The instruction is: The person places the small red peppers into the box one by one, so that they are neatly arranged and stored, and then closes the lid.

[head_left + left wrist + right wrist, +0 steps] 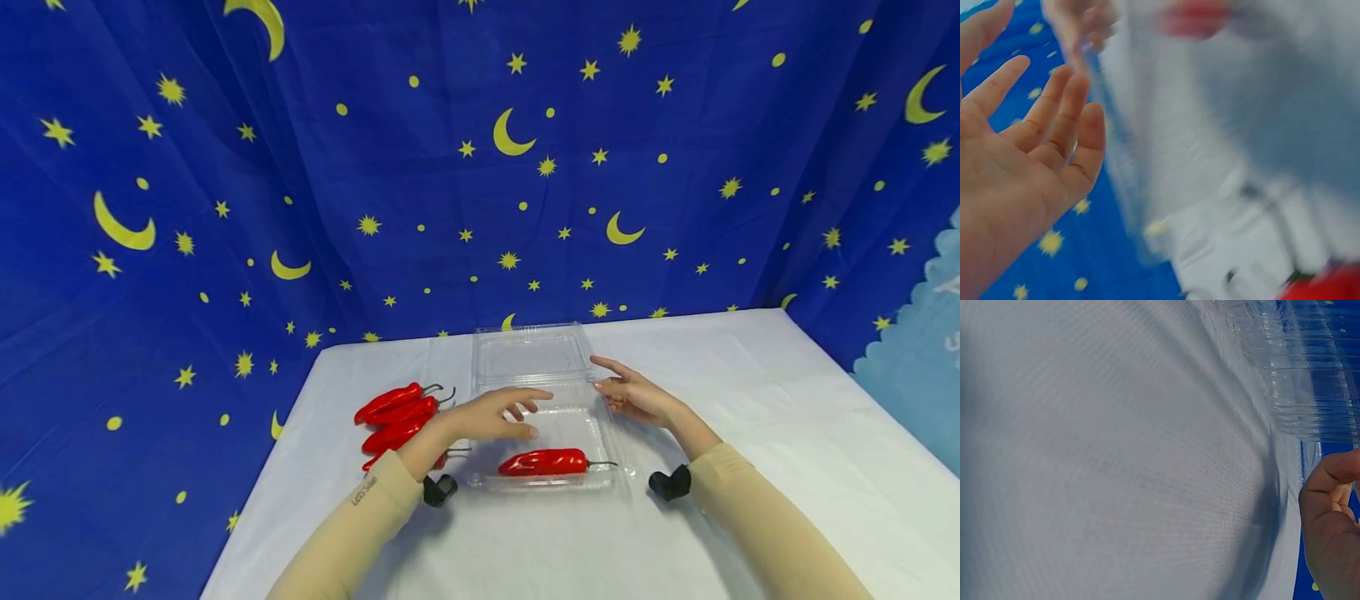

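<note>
A clear plastic clamshell box [480, 482] lies unfolded on the table, its lid [532, 354] laid back toward the curtain. In its near half rests one red pepper [543, 462], stem to the right. Above that half hovers my left hand [491, 415], fingers loosely spread and holding nothing; the left wrist view shows its bare palm [1022, 156]. My right hand [637, 398] is by the box's right edge near the hinge, fingers relaxed. In the right wrist view the hand [1332, 519] appears apart from the ribbed plastic [1310, 394].
Several red peppers [390, 404] lie in a group left of the box, partly behind my left forearm. A white cloth [750, 400] covers the table. Behind it hangs a blue curtain [450, 183] with yellow moons and stars.
</note>
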`<state>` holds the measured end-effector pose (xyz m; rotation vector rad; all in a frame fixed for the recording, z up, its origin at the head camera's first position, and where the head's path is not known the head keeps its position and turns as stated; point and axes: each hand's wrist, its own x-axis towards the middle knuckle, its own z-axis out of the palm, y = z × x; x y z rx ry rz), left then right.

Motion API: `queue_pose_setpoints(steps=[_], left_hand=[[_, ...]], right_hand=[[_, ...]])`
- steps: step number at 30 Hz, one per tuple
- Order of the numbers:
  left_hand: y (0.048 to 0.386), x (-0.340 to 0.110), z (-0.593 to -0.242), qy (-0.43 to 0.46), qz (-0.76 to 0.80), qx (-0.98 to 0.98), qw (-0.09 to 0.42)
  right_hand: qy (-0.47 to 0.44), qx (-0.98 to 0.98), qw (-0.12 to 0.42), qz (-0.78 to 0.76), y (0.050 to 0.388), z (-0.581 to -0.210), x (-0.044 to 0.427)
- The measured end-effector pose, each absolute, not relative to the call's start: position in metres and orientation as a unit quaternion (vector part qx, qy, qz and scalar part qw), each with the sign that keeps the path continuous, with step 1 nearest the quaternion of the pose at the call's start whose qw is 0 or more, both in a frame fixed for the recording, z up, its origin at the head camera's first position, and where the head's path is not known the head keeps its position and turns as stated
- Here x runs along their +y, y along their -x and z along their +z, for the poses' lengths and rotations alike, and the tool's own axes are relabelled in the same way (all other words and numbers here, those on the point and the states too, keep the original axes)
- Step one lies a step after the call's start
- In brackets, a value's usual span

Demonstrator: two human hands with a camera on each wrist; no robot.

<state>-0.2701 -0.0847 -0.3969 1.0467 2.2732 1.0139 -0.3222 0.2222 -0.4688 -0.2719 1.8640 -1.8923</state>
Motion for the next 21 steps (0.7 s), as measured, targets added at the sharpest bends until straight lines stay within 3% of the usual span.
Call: queue_pose_setpoints(steps=[9, 16, 21], left_hand=[[0.267, -0.132, -0.357, -0.336, 0.447, 0.821, 0.118], [0.254, -0.170, -0.355, -0.278, 0.469, 0.836, 0.064], [0.244, -0.196, -0.364, -0.237, 0.484, 0.841, 0.054]], right_hand=[[0.099, 0.678, 0.238, -0.689, 0.322, -0.470, 0.222], [0.102, 0.678, 0.238, -0.688, 0.322, -0.471, 0.222], [0.106, 0.685, 0.235, -0.681, 0.324, -0.470, 0.225]])
